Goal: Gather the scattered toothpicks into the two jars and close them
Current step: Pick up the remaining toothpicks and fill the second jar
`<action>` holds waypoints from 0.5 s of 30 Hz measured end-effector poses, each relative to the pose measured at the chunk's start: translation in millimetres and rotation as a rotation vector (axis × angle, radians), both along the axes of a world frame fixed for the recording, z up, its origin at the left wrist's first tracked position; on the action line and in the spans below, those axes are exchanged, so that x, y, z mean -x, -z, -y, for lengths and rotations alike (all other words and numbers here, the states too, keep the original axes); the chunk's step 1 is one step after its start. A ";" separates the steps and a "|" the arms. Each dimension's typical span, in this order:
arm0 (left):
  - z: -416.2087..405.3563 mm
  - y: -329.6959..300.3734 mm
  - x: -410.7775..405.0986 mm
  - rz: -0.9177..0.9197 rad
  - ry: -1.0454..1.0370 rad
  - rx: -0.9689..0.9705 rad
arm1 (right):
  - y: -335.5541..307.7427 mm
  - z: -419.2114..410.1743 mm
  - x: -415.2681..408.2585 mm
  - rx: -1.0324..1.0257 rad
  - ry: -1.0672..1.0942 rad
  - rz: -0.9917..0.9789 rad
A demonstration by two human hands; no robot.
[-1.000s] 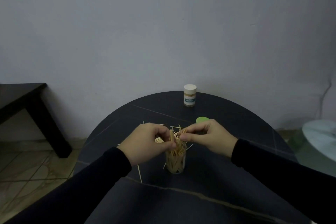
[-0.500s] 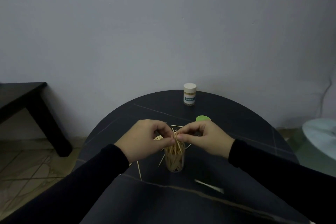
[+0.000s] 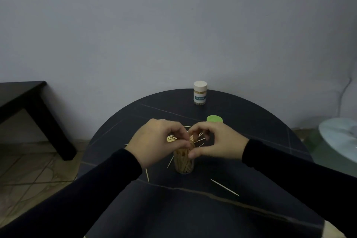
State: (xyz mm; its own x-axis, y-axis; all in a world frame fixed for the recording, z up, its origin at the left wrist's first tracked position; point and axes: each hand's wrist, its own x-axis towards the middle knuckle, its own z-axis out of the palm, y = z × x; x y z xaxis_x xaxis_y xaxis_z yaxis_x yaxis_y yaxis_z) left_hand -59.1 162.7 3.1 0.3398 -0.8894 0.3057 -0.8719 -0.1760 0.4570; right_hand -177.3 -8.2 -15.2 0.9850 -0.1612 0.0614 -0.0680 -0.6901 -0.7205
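Observation:
A clear open jar (image 3: 183, 162) full of toothpicks stands upright in the middle of the round dark table (image 3: 251, 131). Both hands hover over its mouth. My left hand (image 3: 156, 143) pinches toothpicks at the rim with thumb and fingertips. My right hand (image 3: 214, 143) curls round the jar's top, thumb against its side. Loose toothpicks (image 3: 224, 187) lie around the jar. A green lid (image 3: 214, 118) lies flat just behind my right hand. A second jar (image 3: 200, 92) with a white cap on stands at the far edge.
A dark low table (image 3: 23, 100) stands to the left against the grey wall. A pale round object (image 3: 340, 135) sits off the table's right side. Tiled floor shows at the lower left.
Both hands have come down closer to the jar's mouth, pressing the standing toothpicks in. A loose toothpick now lies on the table to the jar's front right.

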 end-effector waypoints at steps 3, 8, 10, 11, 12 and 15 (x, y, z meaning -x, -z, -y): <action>0.4 1.7 0.8 0.117 0.065 -0.113 | 0.6 1.1 0.9 0.080 -0.014 -0.055; -1.6 -0.8 -4.5 0.041 0.105 -0.040 | 4.3 1.0 -1.7 0.137 -0.054 -0.108; -3.6 -4.7 -6.5 0.053 0.133 -0.045 | 4.7 1.4 -1.7 0.124 -0.047 -0.126; -4.0 -5.2 -6.6 0.077 0.163 -0.094 | 5.0 1.8 -1.7 0.123 -0.041 -0.128; -4.2 -5.2 -5.2 0.104 0.192 -0.157 | 5.4 2.1 -1.7 0.118 -0.036 -0.125; -3.4 -2.0 -0.8 0.215 0.219 -0.274 | 5.4 1.2 -1.1 0.088 -0.047 -0.107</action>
